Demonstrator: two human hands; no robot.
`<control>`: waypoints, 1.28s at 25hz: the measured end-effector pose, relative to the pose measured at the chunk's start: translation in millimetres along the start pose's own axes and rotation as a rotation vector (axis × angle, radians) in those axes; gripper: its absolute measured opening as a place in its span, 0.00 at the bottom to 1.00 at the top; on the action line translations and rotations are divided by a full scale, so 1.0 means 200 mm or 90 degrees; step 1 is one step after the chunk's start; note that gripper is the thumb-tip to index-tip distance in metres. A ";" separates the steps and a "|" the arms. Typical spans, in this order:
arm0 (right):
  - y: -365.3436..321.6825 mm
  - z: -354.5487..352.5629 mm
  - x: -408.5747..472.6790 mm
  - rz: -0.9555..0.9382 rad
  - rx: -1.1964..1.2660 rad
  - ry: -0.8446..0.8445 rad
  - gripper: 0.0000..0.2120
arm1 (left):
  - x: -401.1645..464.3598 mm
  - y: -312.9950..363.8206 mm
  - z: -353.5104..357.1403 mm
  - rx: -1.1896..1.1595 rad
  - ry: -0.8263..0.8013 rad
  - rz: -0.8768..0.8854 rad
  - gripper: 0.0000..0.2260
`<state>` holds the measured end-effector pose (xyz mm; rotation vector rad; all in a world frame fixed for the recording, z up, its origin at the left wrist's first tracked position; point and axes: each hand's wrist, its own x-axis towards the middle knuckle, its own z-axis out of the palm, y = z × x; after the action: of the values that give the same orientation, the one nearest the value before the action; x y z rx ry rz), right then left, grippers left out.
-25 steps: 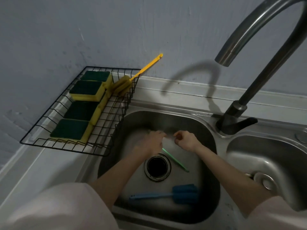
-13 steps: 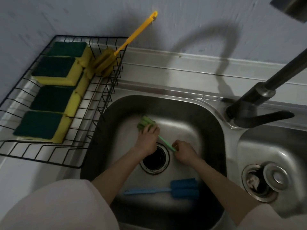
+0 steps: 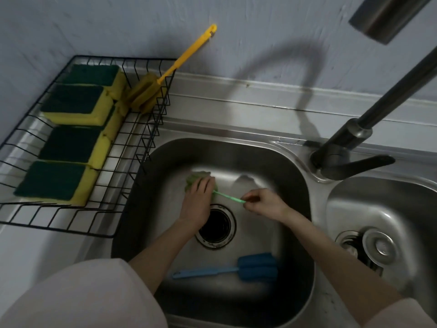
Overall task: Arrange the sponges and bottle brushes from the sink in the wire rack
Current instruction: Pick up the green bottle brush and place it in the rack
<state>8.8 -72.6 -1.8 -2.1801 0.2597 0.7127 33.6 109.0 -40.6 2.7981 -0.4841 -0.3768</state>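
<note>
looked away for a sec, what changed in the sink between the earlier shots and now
Both hands took hold of the green bottle brush: the left hand closed over its sponge head, and the right hand pinched the handle's end after first gripping nearer the head. The brush is no longer lying flat on the sink floor. The blue bottle brush, the sponges and the yellow brush in the wire rack stayed put.

Green brush [image 3: 227, 197], blue brush [image 3: 256, 266], yellow brush [image 3: 146, 92], green-topped yellow sponges [image 3: 75, 102], black rack [image 3: 139, 143].
</note>
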 end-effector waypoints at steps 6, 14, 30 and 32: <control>-0.15 -0.18 -0.17 -0.036 0.209 -0.031 0.12 | -0.10 0.02 -0.10 -0.056 0.017 -0.045 0.26; -0.38 -0.33 -0.45 -0.159 0.441 0.101 0.09 | -0.20 0.11 -0.36 -0.112 0.069 -0.021 0.24; -0.92 -0.35 -0.56 -0.361 0.603 0.219 0.06 | -0.34 -0.02 -1.11 -0.090 0.301 0.099 0.24; -0.99 -0.34 -0.50 -0.364 0.591 0.211 0.06 | -0.31 -0.08 -1.16 -0.074 0.307 0.085 0.24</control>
<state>33.7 -0.3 216.8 -1.3420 0.0869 -0.1134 50.8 198.4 182.7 2.5970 -0.5080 0.2849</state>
